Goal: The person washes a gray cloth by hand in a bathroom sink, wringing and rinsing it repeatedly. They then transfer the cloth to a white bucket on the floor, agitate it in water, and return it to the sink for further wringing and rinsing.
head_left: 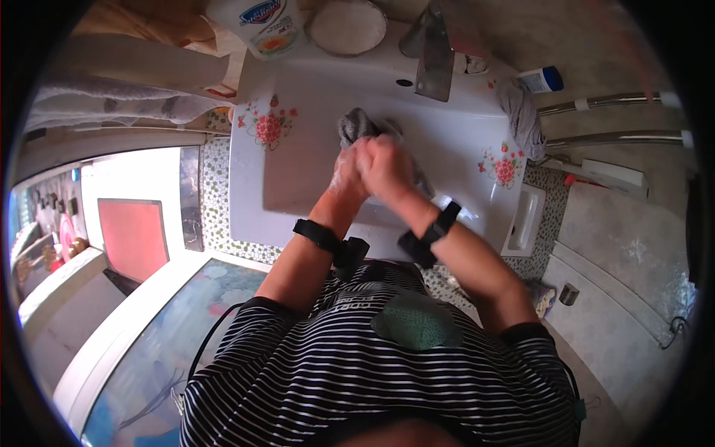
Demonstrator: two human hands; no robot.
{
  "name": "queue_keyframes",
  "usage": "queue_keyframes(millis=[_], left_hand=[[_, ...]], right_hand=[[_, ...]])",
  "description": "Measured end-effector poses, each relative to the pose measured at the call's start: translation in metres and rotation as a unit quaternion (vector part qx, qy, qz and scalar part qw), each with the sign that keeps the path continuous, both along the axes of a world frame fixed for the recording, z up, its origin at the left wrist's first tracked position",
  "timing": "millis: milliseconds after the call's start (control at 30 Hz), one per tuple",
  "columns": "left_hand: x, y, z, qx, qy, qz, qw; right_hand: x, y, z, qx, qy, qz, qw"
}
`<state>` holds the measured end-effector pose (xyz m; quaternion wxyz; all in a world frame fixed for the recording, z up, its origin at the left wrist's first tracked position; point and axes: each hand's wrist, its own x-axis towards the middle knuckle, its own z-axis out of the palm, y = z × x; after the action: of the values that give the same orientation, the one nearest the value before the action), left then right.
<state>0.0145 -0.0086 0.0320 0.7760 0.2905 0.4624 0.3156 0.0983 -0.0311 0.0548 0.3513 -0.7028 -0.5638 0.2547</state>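
A grey sock [359, 127] is bunched up over the white sink [294, 171], with part of it trailing behind my hands. My left hand [348, 170], flecked with white suds, is closed on it. Pressed against the left one, my right hand [387, 170] is also closed on the sock and slightly smeared by motion. The two hands overlap, so most fingertips are hidden. Above them a metal faucet [436, 67] juts out over the basin.
A soap bottle [272, 37] and a round bowl [347, 28] stand behind the sink. Another grey sock [523, 123] drapes over its right rim, close to a blue-capped container [540, 79] and metal rails [596, 104]. Towels [112, 104] hang at the left.
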Motion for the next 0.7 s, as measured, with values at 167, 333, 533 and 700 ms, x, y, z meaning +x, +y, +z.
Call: queue_keyframes(millis=[167, 333, 533, 700], left_hand=[[0.009, 0.002, 0.032, -0.279, -0.114, 0.128, 0.945], [-0.033, 0.000, 0.012, -0.091, -0.165, 0.014, 0.982], [0.001, -0.009, 0.030, -0.237, -0.022, -0.001, 0.971], [-0.020, 0.024, 0.035, -0.153, -0.219, 0.029, 0.963]], right_hand=[[0.024, 0.022, -0.009, -0.029, 0.007, -0.083, 0.996], [-0.038, -0.025, 0.039, 0.056, -0.033, 0.120, 0.991], [0.052, 0.024, -0.046, -0.135, 0.064, -0.051, 0.987], [0.057, 0.011, 0.028, -0.275, 0.602, -0.105, 0.743]])
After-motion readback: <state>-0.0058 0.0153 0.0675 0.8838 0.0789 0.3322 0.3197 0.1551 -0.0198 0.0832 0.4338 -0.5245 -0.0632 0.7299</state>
